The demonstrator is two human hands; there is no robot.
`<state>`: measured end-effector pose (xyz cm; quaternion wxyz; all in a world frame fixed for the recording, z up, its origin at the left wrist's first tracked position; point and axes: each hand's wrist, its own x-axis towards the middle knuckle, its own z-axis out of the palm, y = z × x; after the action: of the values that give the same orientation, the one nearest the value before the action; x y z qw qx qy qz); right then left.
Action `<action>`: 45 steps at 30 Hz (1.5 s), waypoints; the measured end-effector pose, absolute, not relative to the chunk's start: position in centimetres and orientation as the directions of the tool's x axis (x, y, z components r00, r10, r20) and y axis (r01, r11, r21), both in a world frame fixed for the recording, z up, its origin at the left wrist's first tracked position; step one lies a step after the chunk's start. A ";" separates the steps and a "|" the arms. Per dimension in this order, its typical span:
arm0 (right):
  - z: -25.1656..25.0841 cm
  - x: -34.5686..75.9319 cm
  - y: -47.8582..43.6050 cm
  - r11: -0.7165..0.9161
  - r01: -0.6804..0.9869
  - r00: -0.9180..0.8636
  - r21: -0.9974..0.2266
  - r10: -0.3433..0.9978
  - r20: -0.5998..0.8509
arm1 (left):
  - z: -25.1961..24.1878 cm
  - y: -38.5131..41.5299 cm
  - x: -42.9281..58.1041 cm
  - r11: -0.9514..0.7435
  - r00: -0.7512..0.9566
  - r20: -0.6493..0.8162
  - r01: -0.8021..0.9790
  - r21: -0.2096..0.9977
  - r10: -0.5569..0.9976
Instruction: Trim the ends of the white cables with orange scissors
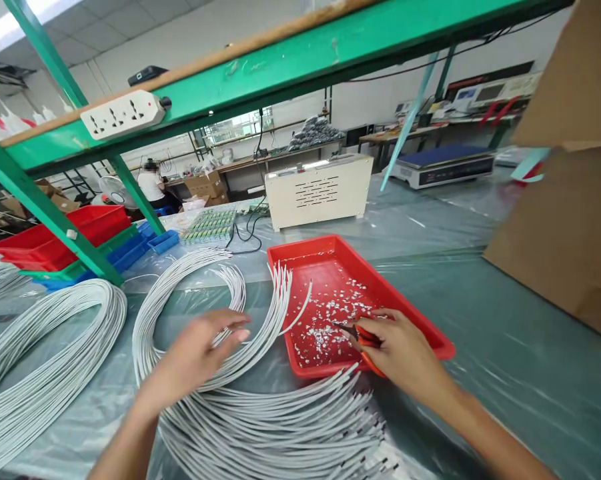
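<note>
My right hand [400, 343] is closed around orange-handled wire cutters [367, 337], their dark tip over a red tray [395, 293]. Small white and silvery scraps [325, 337] are scattered across the tray's floor. My left hand [205, 350] hovers over a coil of white cables [147, 320], thumb and fingers apart, and I see nothing between them. Some cable ends [280, 287] reach over the tray's left side, with one single cable [300, 312] bent apart from them. A fanned bundle of cables [260, 427] with dark-tipped ends lies in front of the tray.
Another cable coil [55, 333] lies at the left. Behind the tray stands a cream metal box [320, 193], with a scale [440, 167] to its right. A green shelf beam with a power strip [123, 115] crosses above. Cardboard [555, 233] rises at the right. A person [151, 183] sits far back.
</note>
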<state>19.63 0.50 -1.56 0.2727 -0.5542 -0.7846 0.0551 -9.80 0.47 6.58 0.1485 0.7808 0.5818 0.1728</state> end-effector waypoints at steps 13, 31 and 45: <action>-1.1 19.2 0.4 0.364 0.847 -0.209 -0.387 0.898 0.386 | -0.8 2.6 -7.3 -0.227 0.239 -0.020 0.944 0.238 0.971; -0.9 19.1 0.4 0.354 0.842 -0.196 -0.406 0.903 0.382 | 0.0 0.9 -7.6 -0.419 0.462 0.033 0.768 0.485 0.886; -1.1 19.1 0.4 0.358 0.837 -0.201 -0.414 0.904 0.376 | 0.1 2.7 -3.7 -0.338 0.334 0.066 0.895 0.292 0.940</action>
<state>19.11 0.43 -1.12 0.2864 -0.5633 -0.7728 0.0591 -3.70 2.72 0.13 0.1018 0.8104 0.5660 0.1119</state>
